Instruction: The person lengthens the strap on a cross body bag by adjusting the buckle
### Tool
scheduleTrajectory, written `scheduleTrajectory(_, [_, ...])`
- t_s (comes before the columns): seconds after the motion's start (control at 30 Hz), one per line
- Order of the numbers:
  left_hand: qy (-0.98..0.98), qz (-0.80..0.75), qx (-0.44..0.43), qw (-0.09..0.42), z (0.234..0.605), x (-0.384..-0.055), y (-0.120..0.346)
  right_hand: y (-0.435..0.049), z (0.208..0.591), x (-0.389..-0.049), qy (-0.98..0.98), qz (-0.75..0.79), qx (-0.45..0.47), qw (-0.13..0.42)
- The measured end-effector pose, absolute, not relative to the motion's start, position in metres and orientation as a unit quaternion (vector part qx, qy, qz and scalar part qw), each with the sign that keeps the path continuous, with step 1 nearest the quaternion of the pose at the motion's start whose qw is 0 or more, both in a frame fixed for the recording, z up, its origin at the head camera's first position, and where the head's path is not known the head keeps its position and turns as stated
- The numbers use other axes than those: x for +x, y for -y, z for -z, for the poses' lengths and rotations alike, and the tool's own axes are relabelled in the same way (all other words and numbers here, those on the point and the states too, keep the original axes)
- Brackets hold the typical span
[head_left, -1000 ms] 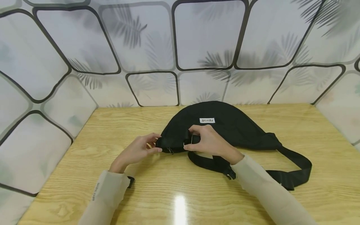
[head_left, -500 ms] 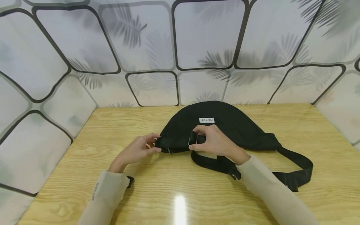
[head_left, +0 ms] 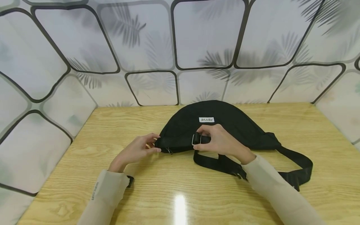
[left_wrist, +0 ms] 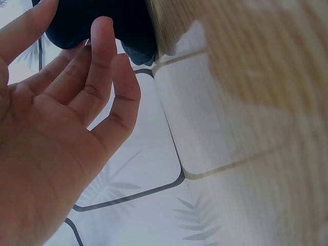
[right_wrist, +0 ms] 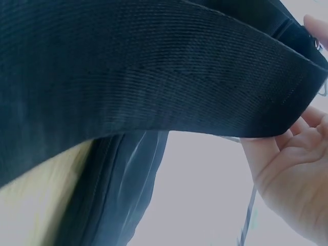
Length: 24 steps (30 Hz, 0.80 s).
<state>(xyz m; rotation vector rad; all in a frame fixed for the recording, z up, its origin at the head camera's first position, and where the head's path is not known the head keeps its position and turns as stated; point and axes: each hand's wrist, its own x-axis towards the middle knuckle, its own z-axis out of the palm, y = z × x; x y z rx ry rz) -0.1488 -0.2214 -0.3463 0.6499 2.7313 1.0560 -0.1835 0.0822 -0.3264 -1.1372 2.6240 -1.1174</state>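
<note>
A black waist bag (head_left: 213, 109) with a small white label (head_left: 206, 119) lies on the table. My left hand (head_left: 136, 153) holds the bag's left end between thumb and fingers, just beside a zipper pull (head_left: 169, 150). In the left wrist view, the little finger stands off the bag's dark cloth (left_wrist: 102, 18). My right hand (head_left: 222, 142) pinches a strap slider (head_left: 197, 138) with a metal edge, in front of the bag. Webbing strap (right_wrist: 169, 77) fills much of the right wrist view, looping over to the fingers there. Part of the slider is hidden by the hand.
The remaining strap (head_left: 305, 167) curves out from the bag's right end and passes under the right forearm, with a buckle (head_left: 239, 173) by the sleeve. A patterned cloth backdrop (head_left: 208, 34) rises behind the wooden table (head_left: 152, 193).
My right hand has slid rightward along the strap with the slider, leaving a longer stretch of webbing toward the left hand. The loop below shifted right as well. My left hand stays nearly still.
</note>
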Motion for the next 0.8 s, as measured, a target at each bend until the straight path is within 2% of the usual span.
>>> scheduleTrajectory(0.8, [-0.901,-0.356,0.228,0.097,0.349,-0.149,0.224,-0.1,0.323,-0.185,-0.874,0.312,-0.371,0.032])
